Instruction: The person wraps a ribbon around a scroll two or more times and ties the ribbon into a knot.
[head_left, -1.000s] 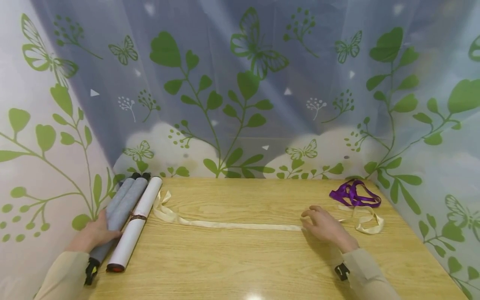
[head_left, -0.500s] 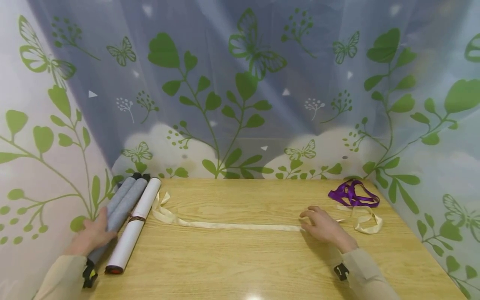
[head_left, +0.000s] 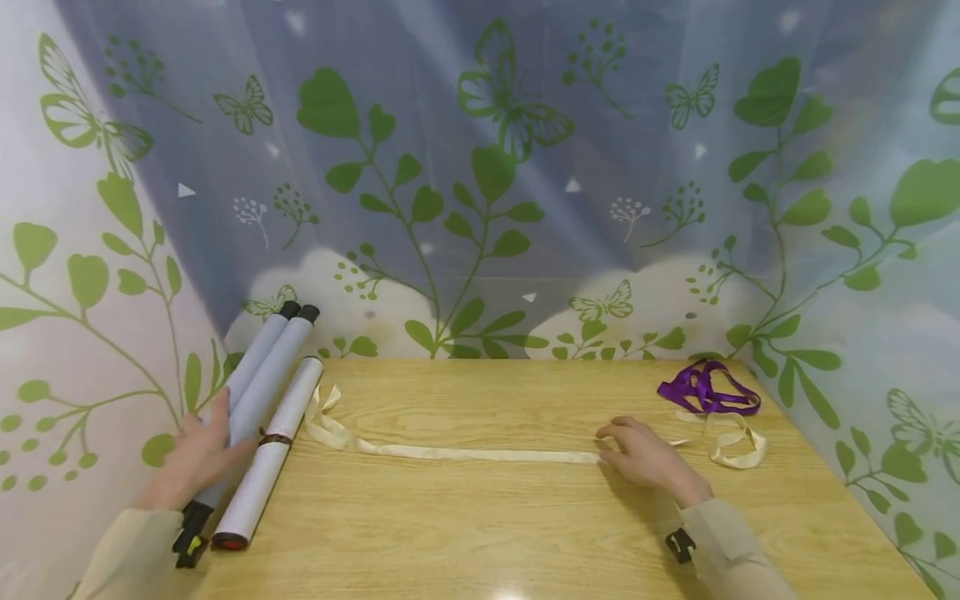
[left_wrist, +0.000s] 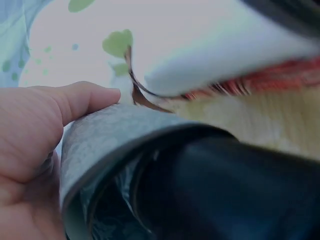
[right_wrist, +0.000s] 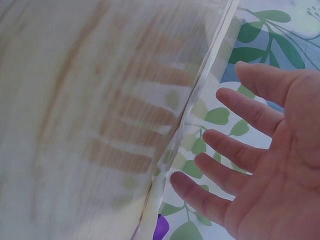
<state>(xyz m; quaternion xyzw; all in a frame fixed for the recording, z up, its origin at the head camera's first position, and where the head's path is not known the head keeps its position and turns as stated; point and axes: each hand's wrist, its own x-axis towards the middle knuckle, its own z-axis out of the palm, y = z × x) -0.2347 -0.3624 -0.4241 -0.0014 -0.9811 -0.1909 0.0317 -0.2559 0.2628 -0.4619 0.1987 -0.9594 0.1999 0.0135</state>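
Note:
My left hand point(head_left: 198, 458) grips two grey rolls point(head_left: 262, 379) with black ends, lying side by side and tilted up toward the back wall. In the left wrist view the thumb rests on a grey roll's outer layer point(left_wrist: 115, 127), around a dark core point(left_wrist: 240, 190). Beside them a white roll point(head_left: 273, 471), tied with a brown cord point(head_left: 276, 437), lies on the table. A cream ribbon point(head_left: 480, 455) stretches across to my right hand point(head_left: 645, 457). That hand's fingers are spread right at the ribbon point(right_wrist: 187, 112) in the right wrist view, pinching nothing.
A bunched purple ribbon point(head_left: 708, 387) lies at the table's back right corner. In front of it is the ribbon's looped cream end point(head_left: 738, 442). A leaf-patterned cloth point(head_left: 480, 208) walls the wooden table point(head_left: 480, 525) at the back and both sides.
My left hand has raised the two grey rolls; their far ends now stand higher against the back cloth. The white roll and cream ribbon look unmoved, and my right hand has hardly shifted.

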